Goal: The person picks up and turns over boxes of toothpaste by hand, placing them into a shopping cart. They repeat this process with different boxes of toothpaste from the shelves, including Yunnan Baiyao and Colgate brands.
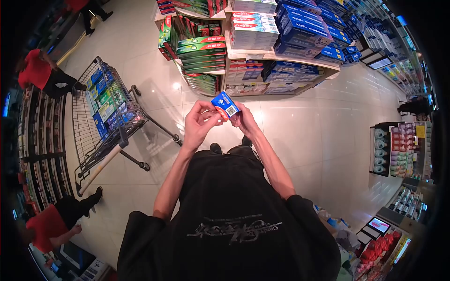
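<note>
A small blue box [226, 104] with a white QR code and an orange-red patch is held up in front of my body, between both hands. My left hand [200, 125] is at its left side, fingers bent and pinched near the orange-red corner. On the right edge of the box, my right hand [244, 120] grips with curled fingers. Beyond the hands stands a display shelf [281, 58] stacked with toothpaste boxes: green and red ones [201, 51] on the left, white and red ones [253, 28] in the middle, blue ones [304, 30] to the right.
A wire shopping cart [101, 110] holding boxes stands at the left. People in red tops [40, 70] are along the left side, one at the lower left [47, 227]. Shelves of goods [403, 150] line the right. Tiled floor [304, 131] surrounds me.
</note>
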{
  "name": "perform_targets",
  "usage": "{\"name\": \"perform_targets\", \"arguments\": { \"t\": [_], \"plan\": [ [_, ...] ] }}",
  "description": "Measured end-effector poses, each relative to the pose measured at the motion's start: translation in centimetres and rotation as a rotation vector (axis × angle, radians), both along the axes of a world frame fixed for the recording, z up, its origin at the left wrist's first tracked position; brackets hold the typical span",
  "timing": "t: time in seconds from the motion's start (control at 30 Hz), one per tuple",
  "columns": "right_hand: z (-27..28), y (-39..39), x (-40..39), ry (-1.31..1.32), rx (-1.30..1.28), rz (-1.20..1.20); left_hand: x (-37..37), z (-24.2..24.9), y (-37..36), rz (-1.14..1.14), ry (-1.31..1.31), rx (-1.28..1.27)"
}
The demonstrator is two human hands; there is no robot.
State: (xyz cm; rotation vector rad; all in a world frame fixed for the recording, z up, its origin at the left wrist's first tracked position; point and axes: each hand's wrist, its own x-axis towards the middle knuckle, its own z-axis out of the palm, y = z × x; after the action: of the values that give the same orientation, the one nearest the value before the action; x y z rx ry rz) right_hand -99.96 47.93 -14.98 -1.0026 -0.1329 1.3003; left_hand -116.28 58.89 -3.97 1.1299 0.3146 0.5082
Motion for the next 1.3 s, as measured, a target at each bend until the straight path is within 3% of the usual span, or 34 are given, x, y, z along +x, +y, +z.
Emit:
{"name": "perform_targets", "arguments": {
  "t": [0.1, 0.13, 0.27, 0.33, 0.43, 0.47, 0.53, 0.7, 0.93, 1.3],
  "plan": [
    [1.5, -0.3, 0.2, -0.002, -0.035, -0.120, 0.0, 1.1, 0.4, 0.064, -0.052, 0.089],
    [2.0, -0.5, 0.5, -0.002, -0.035, -0.127, -0.1, 1.7, 0.7, 0.071, 0.057, 0.194],
    [5.1, -1.8, 1.4, -0.298, -0.088, -0.271, 0.0, 0.3, 2.0, 0.121, 0.236, 0.383],
    [6.9, -2.8, 1.8, -0.231, 0.016, -0.341, 0.0, -1.5, 3.1, 0.100, 0.232, 0.348],
    [9.2, -3.6, 1.5, -0.293, 0.202, -0.383, 0.1, -2.5, 3.2, 0.055, 0.144, 0.038],
    [9.4, -3.8, 1.4, -0.295, 0.201, -0.386, 0.2, -2.9, 3.4, 0.051, 0.142, 0.038],
    [10.1, -3.7, 0.9, -0.590, 0.329, -0.233, 0.1, -4.9, 3.8, -0.060, 0.290, -0.158],
    [13.1, -3.0, -2.2, -0.884, 0.186, -0.178, 0.3, -7.6, 3.1, -0.226, 0.217, -0.379],
    [14.4, -1.7, -4.2, -1.226, 0.211, -0.131, -0.2, -9.7, 1.9, -0.392, 0.209, -0.418],
    [14.5, -1.1, -4.1, -1.239, 0.229, -0.174, -0.2, -8.9, 1.2, -0.446, 0.145, -0.380]
  ]
}}
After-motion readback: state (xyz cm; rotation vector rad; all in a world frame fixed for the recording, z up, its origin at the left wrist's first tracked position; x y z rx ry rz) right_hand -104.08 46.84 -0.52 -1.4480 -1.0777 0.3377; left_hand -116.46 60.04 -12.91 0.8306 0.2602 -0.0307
